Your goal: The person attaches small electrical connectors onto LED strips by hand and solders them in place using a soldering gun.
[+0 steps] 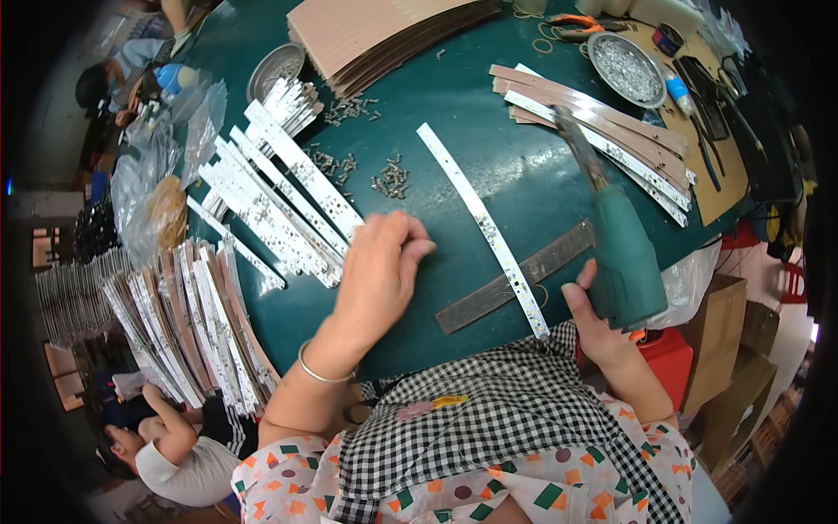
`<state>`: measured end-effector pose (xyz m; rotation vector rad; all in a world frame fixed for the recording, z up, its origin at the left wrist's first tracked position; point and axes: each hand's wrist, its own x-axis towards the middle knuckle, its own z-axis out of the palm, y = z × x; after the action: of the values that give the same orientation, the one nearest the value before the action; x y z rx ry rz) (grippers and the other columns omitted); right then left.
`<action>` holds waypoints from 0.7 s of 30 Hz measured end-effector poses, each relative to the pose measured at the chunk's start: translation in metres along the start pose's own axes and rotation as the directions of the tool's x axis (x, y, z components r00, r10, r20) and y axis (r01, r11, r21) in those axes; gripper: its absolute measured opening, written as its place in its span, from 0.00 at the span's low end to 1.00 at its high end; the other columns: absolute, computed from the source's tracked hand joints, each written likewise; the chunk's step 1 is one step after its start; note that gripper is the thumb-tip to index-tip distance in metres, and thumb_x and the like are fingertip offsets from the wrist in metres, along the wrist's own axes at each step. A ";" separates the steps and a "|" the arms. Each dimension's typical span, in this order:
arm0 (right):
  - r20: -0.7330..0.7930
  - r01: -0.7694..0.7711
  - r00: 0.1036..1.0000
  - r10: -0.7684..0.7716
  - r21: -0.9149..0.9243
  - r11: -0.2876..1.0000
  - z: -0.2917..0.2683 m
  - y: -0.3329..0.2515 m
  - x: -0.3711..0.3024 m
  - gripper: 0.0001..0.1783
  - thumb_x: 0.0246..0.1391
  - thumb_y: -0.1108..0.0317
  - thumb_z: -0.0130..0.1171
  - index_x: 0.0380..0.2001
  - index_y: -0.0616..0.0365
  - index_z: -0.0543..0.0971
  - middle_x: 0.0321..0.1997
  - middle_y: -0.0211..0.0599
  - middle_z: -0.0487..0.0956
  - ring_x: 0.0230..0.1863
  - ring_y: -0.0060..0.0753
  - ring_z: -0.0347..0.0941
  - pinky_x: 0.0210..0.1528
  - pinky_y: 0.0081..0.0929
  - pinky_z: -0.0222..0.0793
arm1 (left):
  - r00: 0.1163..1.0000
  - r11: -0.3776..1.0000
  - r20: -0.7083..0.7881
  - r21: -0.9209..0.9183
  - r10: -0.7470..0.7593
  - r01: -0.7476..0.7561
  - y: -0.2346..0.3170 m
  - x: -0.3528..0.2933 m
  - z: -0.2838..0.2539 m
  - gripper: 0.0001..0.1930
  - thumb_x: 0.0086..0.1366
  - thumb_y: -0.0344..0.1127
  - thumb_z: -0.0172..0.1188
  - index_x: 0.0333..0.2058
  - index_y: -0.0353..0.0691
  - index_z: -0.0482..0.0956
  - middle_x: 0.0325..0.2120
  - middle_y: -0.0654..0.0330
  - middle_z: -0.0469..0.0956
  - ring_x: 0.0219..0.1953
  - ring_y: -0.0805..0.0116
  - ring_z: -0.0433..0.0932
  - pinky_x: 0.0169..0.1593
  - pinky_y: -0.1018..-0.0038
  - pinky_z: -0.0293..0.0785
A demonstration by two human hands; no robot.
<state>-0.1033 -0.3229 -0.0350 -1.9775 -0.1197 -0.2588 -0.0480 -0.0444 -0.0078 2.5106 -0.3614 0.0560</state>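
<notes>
My left hand (377, 275) is over the table beside the white circuit-board strips (271, 205). Its fingers are curled together in a pinch, and anything between them is too small to make out. My right hand (602, 327) is at the table's near edge, around a green-handled tool with a dark, worn metal barrel (628, 262); the tool hides most of its fingers. Between my hands a single white strip with small components (480, 214) lies slantwise, its near end across a dark flat metal bar (489, 299). Loose small metal parts (390, 177) lie in piles beyond my left hand.
Brown boards (384, 35) are stacked at the back. More strips (602, 140) lie at the right, near a metal dish (626, 70) and orange-handled pliers (580, 26). Racked strips (188, 323) stand at the left edge. Another person (179, 458) sits at lower left.
</notes>
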 end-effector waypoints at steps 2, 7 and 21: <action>0.059 -0.025 0.998 0.021 0.055 0.998 0.004 -0.006 0.013 0.18 0.46 0.74 0.70 0.41 0.65 0.76 0.31 0.35 0.80 0.34 0.30 0.77 0.39 0.24 0.73 | 0.980 0.827 0.162 -0.529 -0.119 0.188 0.021 -0.003 0.009 0.06 0.60 0.29 0.64 0.33 0.37 0.75 0.28 0.58 0.79 0.33 0.62 0.77 0.39 0.70 0.72; 0.206 -0.195 0.974 0.099 0.527 0.827 0.029 -0.025 0.030 0.18 0.48 0.77 0.67 0.43 0.63 0.75 0.36 0.34 0.82 0.37 0.21 0.78 0.40 0.20 0.74 | 0.885 -0.087 0.456 -0.889 -0.092 0.449 0.038 -0.006 0.035 0.05 0.65 0.29 0.61 0.35 0.34 0.75 0.32 0.58 0.81 0.35 0.74 0.80 0.45 0.78 0.77; 0.185 -0.249 0.966 0.179 0.491 0.835 0.034 -0.030 0.033 0.21 0.44 0.76 0.70 0.42 0.63 0.75 0.35 0.35 0.83 0.35 0.20 0.80 0.38 0.19 0.75 | 0.915 -0.049 0.377 -0.926 -0.141 0.374 0.053 -0.005 0.041 0.04 0.66 0.27 0.60 0.34 0.35 0.73 0.32 0.54 0.81 0.36 0.71 0.81 0.46 0.75 0.78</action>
<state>-0.0734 -0.2810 -0.0139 -1.4552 -0.0427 0.0537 -0.0690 -0.1087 -0.0126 0.9791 0.0950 -0.4524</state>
